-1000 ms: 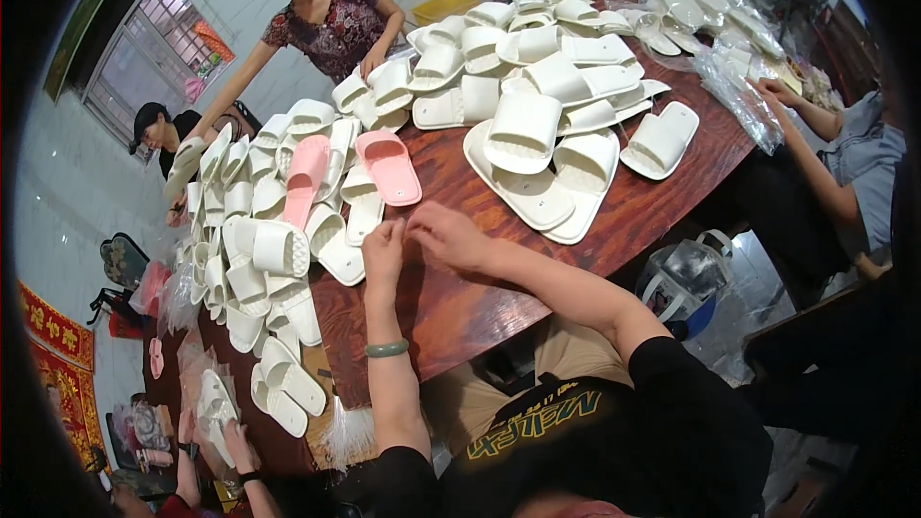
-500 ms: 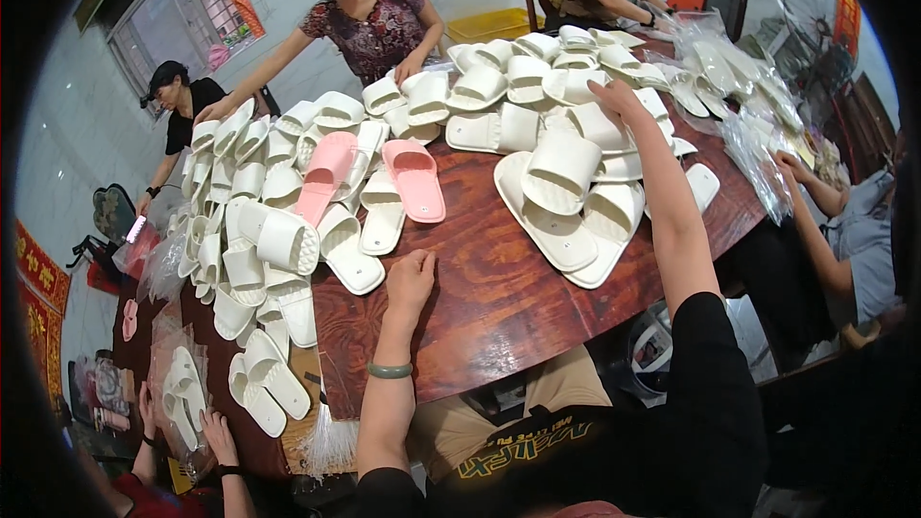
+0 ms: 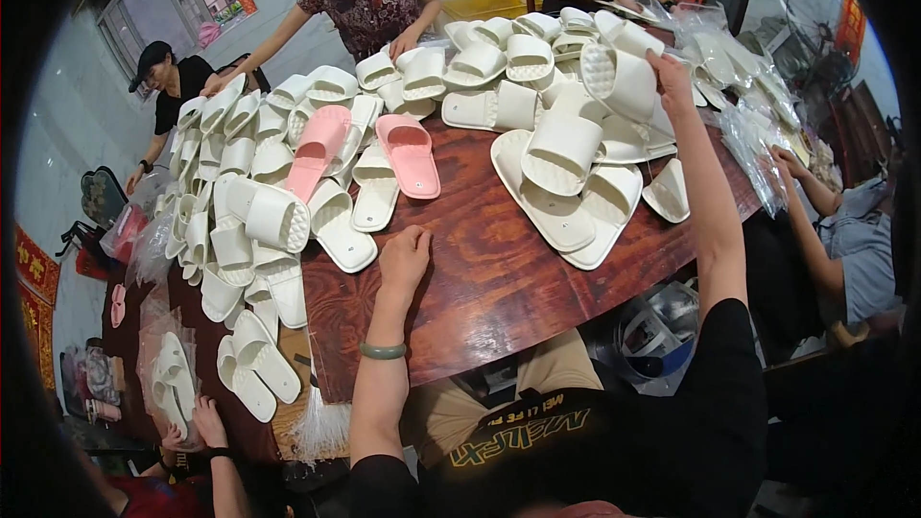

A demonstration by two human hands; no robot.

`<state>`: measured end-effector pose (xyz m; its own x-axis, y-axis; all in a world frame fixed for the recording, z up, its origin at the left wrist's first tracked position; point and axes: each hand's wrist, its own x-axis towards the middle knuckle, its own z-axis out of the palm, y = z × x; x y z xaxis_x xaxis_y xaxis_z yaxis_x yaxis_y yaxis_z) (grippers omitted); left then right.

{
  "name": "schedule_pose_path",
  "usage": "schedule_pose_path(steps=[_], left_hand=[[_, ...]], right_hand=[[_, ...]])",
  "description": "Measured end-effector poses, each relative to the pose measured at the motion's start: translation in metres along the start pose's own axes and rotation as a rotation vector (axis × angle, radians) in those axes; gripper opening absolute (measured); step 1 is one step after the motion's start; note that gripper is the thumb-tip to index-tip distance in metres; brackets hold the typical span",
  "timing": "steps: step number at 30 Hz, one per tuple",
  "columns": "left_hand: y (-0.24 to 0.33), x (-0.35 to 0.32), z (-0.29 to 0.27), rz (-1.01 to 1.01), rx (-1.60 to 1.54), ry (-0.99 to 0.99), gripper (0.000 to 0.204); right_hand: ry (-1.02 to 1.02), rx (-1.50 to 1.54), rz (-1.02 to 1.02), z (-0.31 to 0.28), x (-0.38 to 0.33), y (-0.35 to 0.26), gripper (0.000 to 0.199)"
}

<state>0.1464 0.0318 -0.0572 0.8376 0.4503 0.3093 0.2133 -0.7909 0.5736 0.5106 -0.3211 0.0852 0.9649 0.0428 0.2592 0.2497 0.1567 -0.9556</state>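
Observation:
My right hand grips the edge of a white slipper, raised and tilted over the pile at the right. Below it, several white slippers overlap, with a wide-strapped white slipper on top. My left hand rests on the wooden table with its fingers curled in and nothing visible in them. Just beyond that hand lie a white slipper and a pink slipper. A second pink slipper leans on the large heap of white slippers to the left.
Across the table, a person in a patterned top reaches leftward. At the lower left, a co-worker's hands handle slippers in a clear bag. Bagged slippers lie at the far right, beside another person's hands. A yellow crate stands behind the table.
My right hand has lifted a white slipper off the far right pile and tilted it up. My left hand stays curled on the table. The view has shifted slightly.

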Motion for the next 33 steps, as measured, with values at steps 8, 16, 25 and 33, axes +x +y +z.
schedule_pose_path(steps=[8,16,25,33], left_hand=[[-0.015,0.004,-0.004,0.034,0.032,0.09,0.029],[-0.02,0.01,-0.011,-0.104,-0.138,0.275,0.029],[-0.043,0.007,-0.069,-0.148,-0.372,0.751,0.028],[0.073,-0.058,-0.101,-0.031,-1.035,0.126,0.026]], right_hand=[[-0.446,0.435,0.132,0.039,-0.143,-0.093,0.036],[-0.901,0.645,0.595,0.101,-0.316,-0.03,0.071],[-0.937,0.731,0.657,0.177,-0.347,0.056,0.039],[-1.107,0.052,0.151,0.152,-0.327,0.016,0.038]])
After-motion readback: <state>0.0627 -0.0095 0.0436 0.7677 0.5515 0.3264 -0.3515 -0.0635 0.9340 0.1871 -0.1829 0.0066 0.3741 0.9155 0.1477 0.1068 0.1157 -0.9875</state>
